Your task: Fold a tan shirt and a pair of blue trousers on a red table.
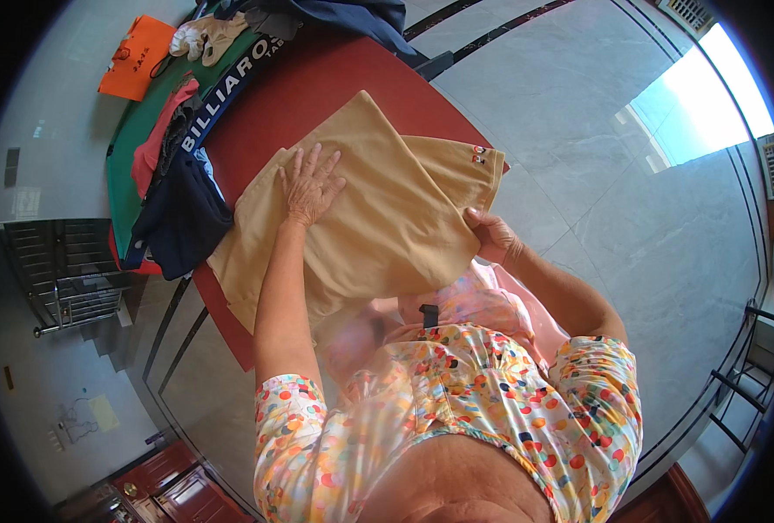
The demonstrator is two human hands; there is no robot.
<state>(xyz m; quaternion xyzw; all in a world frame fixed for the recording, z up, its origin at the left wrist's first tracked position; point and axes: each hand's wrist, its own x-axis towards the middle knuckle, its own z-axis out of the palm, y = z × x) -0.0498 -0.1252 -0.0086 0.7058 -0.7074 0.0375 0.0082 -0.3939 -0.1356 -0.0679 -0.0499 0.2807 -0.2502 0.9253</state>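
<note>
A tan cloth garment lies spread over a red tabletop, its near edge hanging over the table's front. One short flap at its right side, perhaps a sleeve, carries small embroidered figures. My left hand rests flat on the cloth toward its left part, fingers slightly spread. At the right edge, my right hand pinches the fabric between thumb and fingers. Whatever part of the garment is folded underneath is hidden.
Dark navy clothing and a coral garment lie on the green billiard table at left. An orange paper bag and beige cloth sit beyond. More navy cloth covers the far edge. A stair railing stands left.
</note>
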